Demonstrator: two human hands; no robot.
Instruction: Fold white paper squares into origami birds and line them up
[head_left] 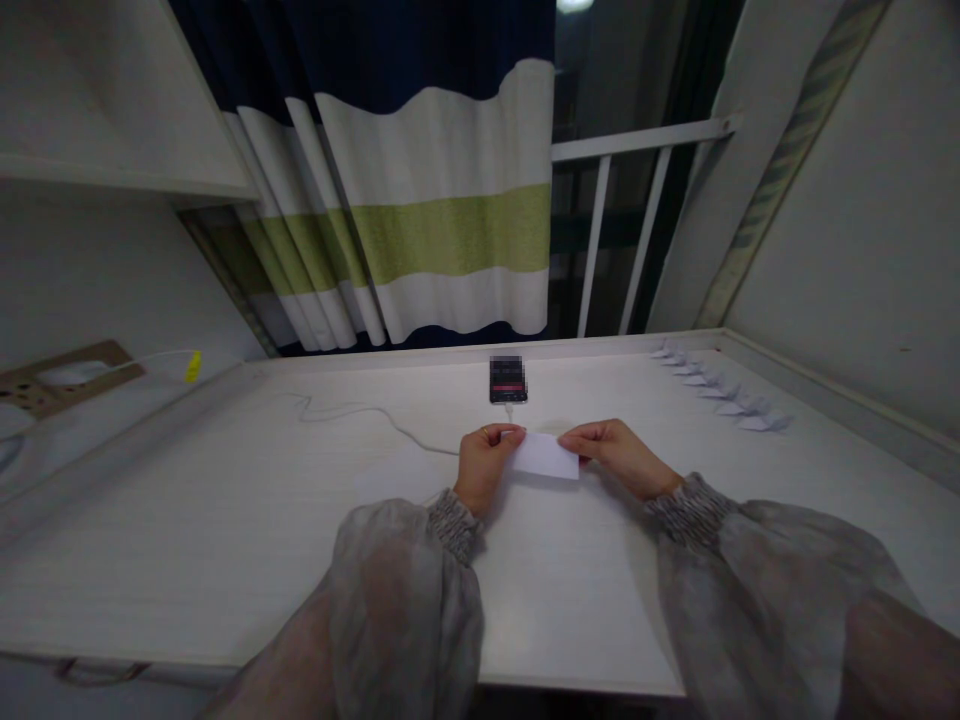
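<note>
A small white sheet of paper (546,456) is held up over the white desk, stretched between my two hands. My left hand (486,464) pinches its left end between thumb and fingers. At the upper right corner, my right hand (611,452) grips it the same way. The paper's far edge looks straight; whether it is folded I cannot tell. Just beyond the paper lies a phone (508,380) with its screen lit and a cable plugged into its near end.
A row of several folded white paper pieces (716,390) runs along the desk's right side. The white cable (405,430) trails left across the desk (225,530). On the left wall is a socket panel (112,358). A striped curtain (450,235) and railing (641,140) stand behind.
</note>
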